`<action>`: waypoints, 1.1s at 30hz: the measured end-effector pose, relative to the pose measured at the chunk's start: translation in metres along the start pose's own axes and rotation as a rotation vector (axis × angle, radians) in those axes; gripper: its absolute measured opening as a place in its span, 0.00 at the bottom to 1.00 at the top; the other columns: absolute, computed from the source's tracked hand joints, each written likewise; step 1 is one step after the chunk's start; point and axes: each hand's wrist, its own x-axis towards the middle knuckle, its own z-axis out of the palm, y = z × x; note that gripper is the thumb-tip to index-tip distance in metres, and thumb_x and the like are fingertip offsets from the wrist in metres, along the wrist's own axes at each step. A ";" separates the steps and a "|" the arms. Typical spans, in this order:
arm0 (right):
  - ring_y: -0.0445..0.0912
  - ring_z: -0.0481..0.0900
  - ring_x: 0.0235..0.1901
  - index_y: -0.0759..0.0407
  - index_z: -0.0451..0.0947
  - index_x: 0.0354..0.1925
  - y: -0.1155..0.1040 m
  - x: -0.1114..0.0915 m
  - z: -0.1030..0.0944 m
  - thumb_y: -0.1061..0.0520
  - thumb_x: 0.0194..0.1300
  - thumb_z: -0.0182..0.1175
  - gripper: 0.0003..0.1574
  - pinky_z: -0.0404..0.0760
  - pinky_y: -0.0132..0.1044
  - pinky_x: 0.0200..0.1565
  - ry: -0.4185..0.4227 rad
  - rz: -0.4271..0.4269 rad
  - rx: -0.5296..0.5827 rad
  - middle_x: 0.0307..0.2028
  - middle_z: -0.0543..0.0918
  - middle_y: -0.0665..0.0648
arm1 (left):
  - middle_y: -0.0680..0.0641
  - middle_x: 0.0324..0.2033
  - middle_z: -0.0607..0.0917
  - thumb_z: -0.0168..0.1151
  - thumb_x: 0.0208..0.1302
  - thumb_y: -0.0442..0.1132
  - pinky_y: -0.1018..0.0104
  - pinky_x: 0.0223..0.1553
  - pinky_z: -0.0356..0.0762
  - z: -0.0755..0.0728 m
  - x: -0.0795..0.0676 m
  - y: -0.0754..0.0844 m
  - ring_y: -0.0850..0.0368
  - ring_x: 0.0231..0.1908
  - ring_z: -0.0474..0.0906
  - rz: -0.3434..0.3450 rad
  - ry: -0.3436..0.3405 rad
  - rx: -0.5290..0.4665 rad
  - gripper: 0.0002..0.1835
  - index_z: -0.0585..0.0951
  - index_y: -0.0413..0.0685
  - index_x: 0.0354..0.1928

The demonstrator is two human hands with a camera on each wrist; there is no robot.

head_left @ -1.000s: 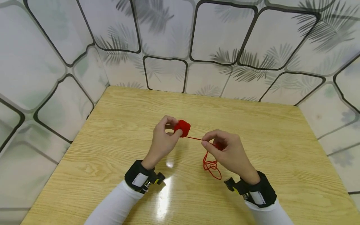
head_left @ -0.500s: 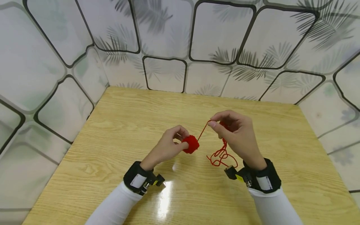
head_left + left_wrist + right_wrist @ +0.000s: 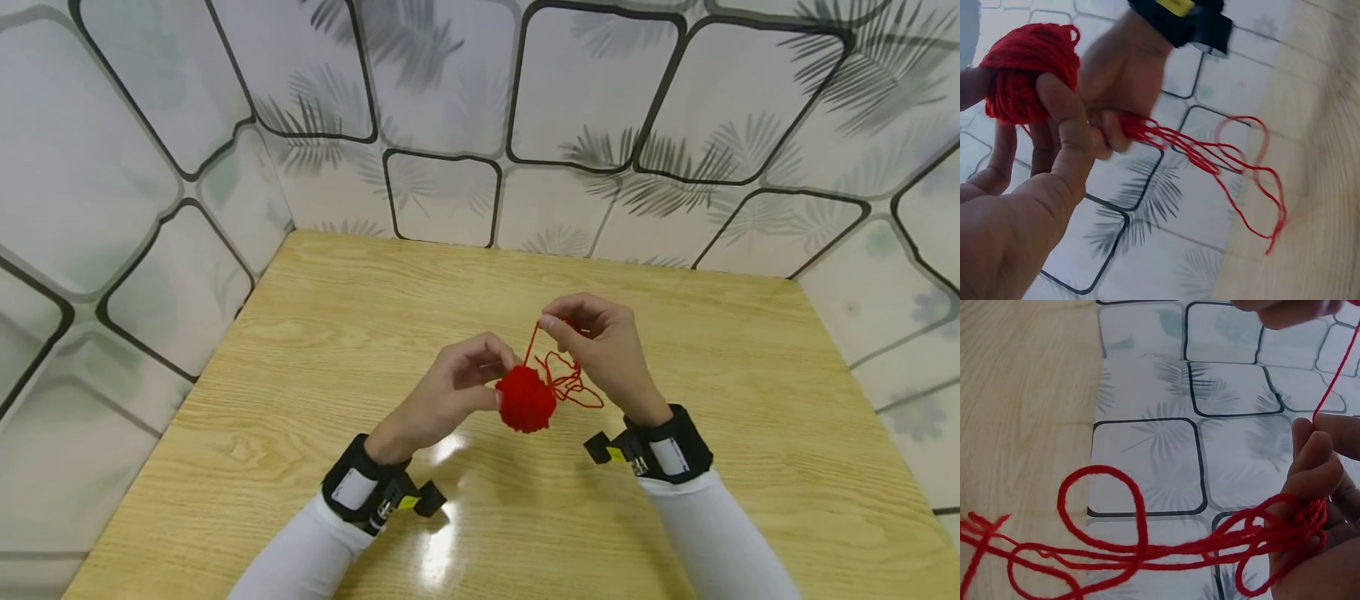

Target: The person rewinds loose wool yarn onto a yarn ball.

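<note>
A ball of red yarn is held between the thumb and fingers of my left hand, above the table. In the left wrist view the wound strands of the yarn ball show clearly. From the ball a taut strand rises to my right hand, whose thumb and forefinger pinch it. Loose loops of yarn hang below the right hand. In the right wrist view a bunch of that loose yarn is tucked within the curled fingers, and the loops trail away from the palm.
The wooden table extends beneath both hands. Behind it and along its sides stand walls with a stone-and-leaf pattern. A black band with a small camera sits on each wrist.
The ball has moved right and nearer to me, turning in the left hand. The right hand rose and swung right with the strand, then came back left, close above the ball.
</note>
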 end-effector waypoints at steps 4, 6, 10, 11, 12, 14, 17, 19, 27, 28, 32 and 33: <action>0.51 0.76 0.29 0.64 0.77 0.40 0.009 -0.007 0.009 0.59 0.60 0.59 0.11 0.79 0.41 0.31 -0.043 0.039 0.020 0.34 0.80 0.60 | 0.43 0.41 0.74 0.53 0.59 0.29 0.59 0.41 0.76 0.001 0.003 0.005 0.51 0.41 0.74 0.028 0.084 -0.118 0.10 0.69 0.38 0.43; 0.51 0.78 0.31 0.62 0.77 0.40 0.013 -0.011 0.014 0.60 0.60 0.59 0.10 0.79 0.43 0.34 -0.060 0.066 0.037 0.34 0.81 0.58 | 0.43 0.42 0.74 0.53 0.59 0.29 0.60 0.43 0.75 0.000 0.005 0.005 0.51 0.42 0.73 0.035 0.155 -0.163 0.11 0.69 0.40 0.44; 0.51 0.77 0.30 0.62 0.77 0.40 0.019 -0.021 0.023 0.60 0.59 0.60 0.09 0.79 0.47 0.32 -0.085 0.122 0.075 0.34 0.81 0.58 | 0.42 0.45 0.73 0.53 0.59 0.31 0.55 0.47 0.73 -0.001 0.009 0.002 0.48 0.47 0.73 0.043 0.333 -0.214 0.12 0.68 0.42 0.46; 0.51 0.76 0.29 0.62 0.77 0.40 0.021 -0.024 0.025 0.60 0.59 0.60 0.09 0.79 0.47 0.31 -0.096 0.131 0.077 0.33 0.81 0.58 | 0.42 0.46 0.73 0.53 0.59 0.31 0.53 0.49 0.72 -0.002 0.010 0.001 0.47 0.49 0.72 0.046 0.379 -0.221 0.13 0.68 0.41 0.46; 0.52 0.76 0.28 0.63 0.77 0.40 0.022 -0.027 0.026 0.60 0.59 0.60 0.10 0.79 0.47 0.30 -0.103 0.138 0.076 0.33 0.80 0.59 | 0.42 0.47 0.72 0.53 0.60 0.32 0.51 0.50 0.72 -0.003 0.011 -0.001 0.45 0.50 0.71 0.050 0.425 -0.223 0.13 0.67 0.41 0.47; 0.52 0.75 0.27 0.63 0.77 0.39 0.023 -0.032 0.028 0.59 0.59 0.60 0.09 0.78 0.46 0.29 -0.121 0.144 0.064 0.32 0.80 0.60 | 0.40 0.47 0.72 0.54 0.60 0.33 0.48 0.50 0.70 -0.004 0.014 -0.004 0.43 0.52 0.71 0.062 0.514 -0.206 0.14 0.66 0.40 0.47; 0.51 0.75 0.26 0.60 0.77 0.38 0.022 -0.040 0.029 0.60 0.59 0.60 0.07 0.77 0.42 0.27 -0.132 0.146 0.034 0.31 0.79 0.60 | 0.38 0.47 0.71 0.55 0.60 0.33 0.47 0.49 0.71 -0.008 0.017 -0.009 0.41 0.51 0.71 0.115 0.643 -0.142 0.15 0.66 0.37 0.47; 0.50 0.76 0.27 0.58 0.77 0.37 0.020 -0.044 0.027 0.60 0.59 0.60 0.06 0.77 0.40 0.28 -0.131 0.133 0.016 0.31 0.80 0.59 | 0.37 0.45 0.71 0.56 0.58 0.32 0.48 0.47 0.73 -0.010 0.018 -0.011 0.40 0.48 0.73 0.156 0.714 -0.070 0.15 0.67 0.35 0.46; 0.48 0.78 0.27 0.56 0.77 0.39 0.020 -0.052 0.011 0.60 0.59 0.60 0.07 0.78 0.39 0.29 -0.113 0.038 -0.030 0.33 0.80 0.54 | 0.38 0.41 0.72 0.56 0.55 0.25 0.55 0.38 0.78 -0.015 0.018 -0.012 0.44 0.41 0.71 0.168 0.745 0.381 0.12 0.69 0.32 0.42; 0.48 0.78 0.27 0.55 0.77 0.39 0.020 -0.052 0.008 0.59 0.59 0.60 0.08 0.78 0.39 0.28 -0.104 0.030 -0.039 0.33 0.80 0.53 | 0.37 0.41 0.72 0.55 0.55 0.26 0.54 0.38 0.78 -0.014 0.017 -0.011 0.43 0.41 0.72 0.158 0.722 0.421 0.12 0.69 0.31 0.42; 0.45 0.77 0.28 0.53 0.77 0.39 0.013 -0.048 -0.004 0.59 0.59 0.60 0.08 0.78 0.39 0.29 -0.050 -0.023 -0.069 0.34 0.79 0.51 | 0.37 0.41 0.73 0.55 0.54 0.26 0.54 0.36 0.78 -0.012 0.014 -0.009 0.43 0.41 0.72 0.098 0.632 0.582 0.12 0.70 0.31 0.42; 0.45 0.77 0.28 0.54 0.77 0.39 0.010 -0.047 -0.007 0.60 0.59 0.60 0.08 0.78 0.38 0.30 -0.032 -0.035 -0.069 0.34 0.79 0.51 | 0.38 0.41 0.74 0.56 0.54 0.27 0.55 0.35 0.77 -0.012 0.013 -0.011 0.44 0.41 0.72 0.075 0.614 0.624 0.12 0.71 0.32 0.42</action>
